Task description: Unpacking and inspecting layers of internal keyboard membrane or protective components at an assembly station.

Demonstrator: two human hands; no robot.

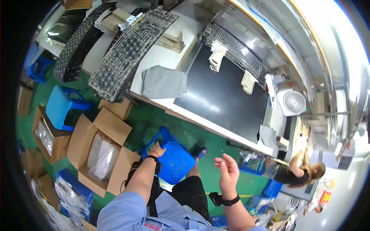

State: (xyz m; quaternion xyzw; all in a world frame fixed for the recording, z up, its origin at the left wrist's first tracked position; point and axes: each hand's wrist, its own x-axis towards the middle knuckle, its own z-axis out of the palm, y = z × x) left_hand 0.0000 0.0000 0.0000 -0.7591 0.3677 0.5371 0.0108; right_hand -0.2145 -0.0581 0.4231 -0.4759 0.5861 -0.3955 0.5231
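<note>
My left hand [155,150] is at the upper left edge of a blue plastic stool [175,161], its fingers closed over the rim. The stool has a perforated top and stands tilted in front of my legs. My right hand [228,173] is raised in the air to the right of the stool, fingers loosely bent and apart, with nothing in it. Both wrists wear black bands, and a blue slipper [202,153] shows on my foot just right of the stool.
A workbench holds a black mat [223,100], grey sheets [162,82], stacked cut-out panels [131,50] and a white fan [292,102]. Open cartons [86,140] with plastic-wrapped contents and another blue stool [59,106] stand left. A person [296,171] works at the far right.
</note>
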